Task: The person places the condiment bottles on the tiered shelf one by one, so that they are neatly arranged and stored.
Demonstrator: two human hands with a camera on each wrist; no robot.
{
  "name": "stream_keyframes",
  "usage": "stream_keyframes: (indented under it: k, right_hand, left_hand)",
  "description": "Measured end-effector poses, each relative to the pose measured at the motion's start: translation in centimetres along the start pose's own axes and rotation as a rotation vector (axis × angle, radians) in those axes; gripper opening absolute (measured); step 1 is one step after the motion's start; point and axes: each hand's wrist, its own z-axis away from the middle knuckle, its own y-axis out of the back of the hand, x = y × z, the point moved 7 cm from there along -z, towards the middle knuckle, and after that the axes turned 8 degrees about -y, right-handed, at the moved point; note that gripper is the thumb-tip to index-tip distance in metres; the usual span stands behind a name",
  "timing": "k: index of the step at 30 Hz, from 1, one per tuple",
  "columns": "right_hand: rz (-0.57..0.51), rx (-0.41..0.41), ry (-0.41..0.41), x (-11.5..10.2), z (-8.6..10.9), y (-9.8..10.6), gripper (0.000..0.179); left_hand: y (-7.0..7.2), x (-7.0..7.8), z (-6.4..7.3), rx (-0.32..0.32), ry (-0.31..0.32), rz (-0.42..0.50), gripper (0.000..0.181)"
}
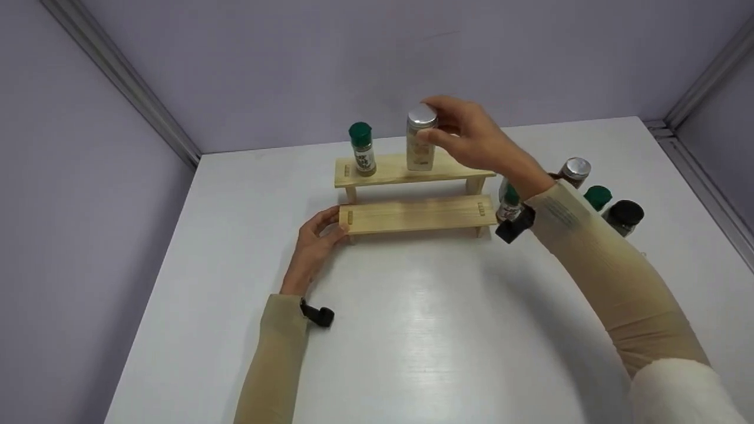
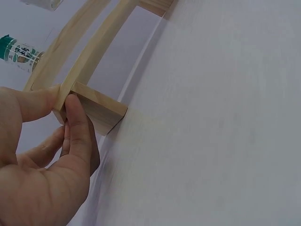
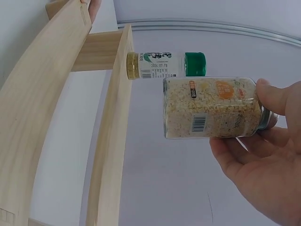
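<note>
My right hand [image 1: 471, 132] grips a glass spice jar [image 1: 420, 147] with a silver lid near its top. In the right wrist view this jar [image 3: 211, 108] holds pale yellowish grains, and its base stands apart from the shelf board. A green-capped spice bottle [image 1: 363, 150] stands upright at the left end of the wooden rack's upper shelf [image 1: 389, 171]. My left hand [image 1: 315, 244] pinches the left end of the lower shelf [image 1: 415, 215], thumb on one face and fingers below, as the left wrist view shows at the board's end [image 2: 70, 89].
Right of the rack, partly behind my right forearm, stand several more spice containers: a silver-lidded jar [image 1: 575, 171], a green-capped bottle [image 1: 598, 198], a black-lidded jar [image 1: 624, 217] and a small green-capped bottle [image 1: 509, 206]. A pale wall [image 1: 294, 70] rises behind the white table [image 1: 383, 330].
</note>
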Motion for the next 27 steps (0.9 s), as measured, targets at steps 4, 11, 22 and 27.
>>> stream_keyframes:
  k: [4,11,22,27]
  right_hand:
    - [0.002,-0.03,0.051,0.2,-0.8,-0.6,0.047]
    - [-0.033,-0.034,0.048,1.5,-2.4,-1.4,0.047]
    - [-0.098,-0.066,0.037,3.4,-3.4,-2.6,0.043]
    - [-0.123,-0.082,0.048,3.6,-3.2,-2.8,0.046]
  left_hand:
    - [0.0,0.1,0.1,0.001,-0.012,0.039,0.051]
    - [-0.2,0.3,0.2,0.004,-0.011,0.035,0.051]
    - [-0.4,0.4,0.2,-0.002,-0.002,0.011,0.05]
    - [-0.4,0.5,0.3,-0.009,0.003,-0.032,0.051]
